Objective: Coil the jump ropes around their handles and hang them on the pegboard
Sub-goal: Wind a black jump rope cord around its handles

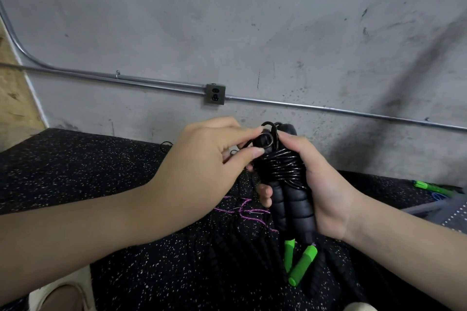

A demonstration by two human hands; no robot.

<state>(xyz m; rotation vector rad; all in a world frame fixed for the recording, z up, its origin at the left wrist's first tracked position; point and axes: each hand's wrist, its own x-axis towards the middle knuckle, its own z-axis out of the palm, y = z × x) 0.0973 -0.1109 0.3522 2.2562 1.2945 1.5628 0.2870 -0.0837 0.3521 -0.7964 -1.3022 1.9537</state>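
Here, the right hand [326,184] squeezes the two padded black foam handles [290,207] wrapped in shiny black plastic rope [283,164], while just left of them the left hand [204,156] pinches the springy, slippery-looking rope end, which probably needs tucking tight.

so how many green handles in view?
3: two green handles on the mat below the right hand, one far right. More may be hidden.
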